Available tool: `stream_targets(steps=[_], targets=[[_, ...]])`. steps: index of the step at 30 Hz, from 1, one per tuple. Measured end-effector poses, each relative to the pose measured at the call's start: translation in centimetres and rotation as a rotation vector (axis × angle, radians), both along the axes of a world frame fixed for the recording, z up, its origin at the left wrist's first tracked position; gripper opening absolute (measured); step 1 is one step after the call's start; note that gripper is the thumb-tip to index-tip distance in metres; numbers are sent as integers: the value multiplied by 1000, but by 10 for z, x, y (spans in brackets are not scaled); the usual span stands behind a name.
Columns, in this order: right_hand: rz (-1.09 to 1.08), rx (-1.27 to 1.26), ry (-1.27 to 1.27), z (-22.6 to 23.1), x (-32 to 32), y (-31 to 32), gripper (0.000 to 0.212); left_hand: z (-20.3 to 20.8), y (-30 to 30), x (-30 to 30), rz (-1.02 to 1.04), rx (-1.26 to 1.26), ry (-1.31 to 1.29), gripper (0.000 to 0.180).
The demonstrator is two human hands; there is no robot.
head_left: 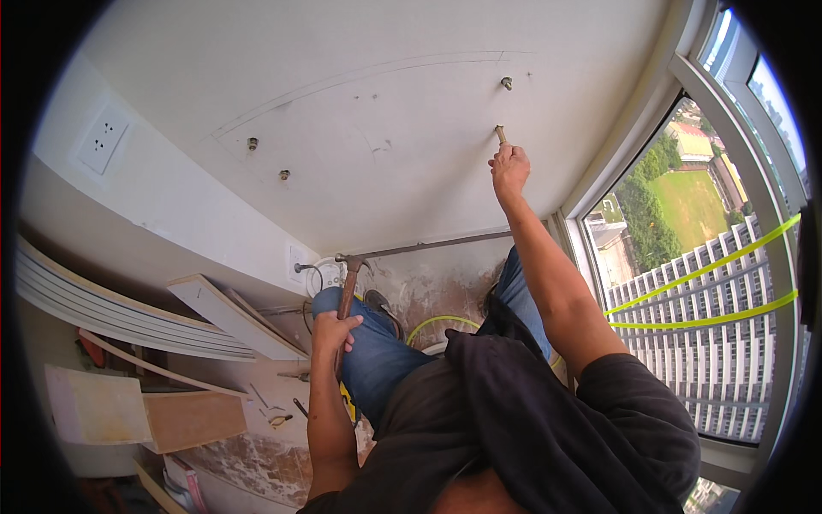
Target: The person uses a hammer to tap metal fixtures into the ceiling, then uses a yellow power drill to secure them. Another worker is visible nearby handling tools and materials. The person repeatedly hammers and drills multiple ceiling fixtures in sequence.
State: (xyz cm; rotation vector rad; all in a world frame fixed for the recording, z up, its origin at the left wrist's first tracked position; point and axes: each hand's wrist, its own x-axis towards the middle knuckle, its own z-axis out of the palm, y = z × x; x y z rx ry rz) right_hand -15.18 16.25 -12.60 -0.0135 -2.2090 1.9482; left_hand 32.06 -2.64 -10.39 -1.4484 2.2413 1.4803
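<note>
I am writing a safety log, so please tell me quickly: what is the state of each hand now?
Left hand: closed, holding the hammer by its handle.
Right hand: closed, holding a bolt-like metal piece at the wall.

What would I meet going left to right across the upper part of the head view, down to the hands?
Wall socket → upper left bolt → lower left bolt → left hand gripping the hammer → right hand pinching a metal bolt → window frame.
</note>
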Motion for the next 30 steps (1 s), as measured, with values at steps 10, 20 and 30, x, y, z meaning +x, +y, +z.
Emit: stream_targets(steps=[10, 20, 30], targets=[[179, -650, -457, 46, 34, -1, 43, 5, 2, 3, 32, 13, 1, 34], [119, -607, -352, 46, 34, -19, 34, 0, -1, 4, 35, 40, -1, 33], [326, -1052, -512, 50, 37, -10, 28, 2, -1, 3, 30, 38, -6, 32]])
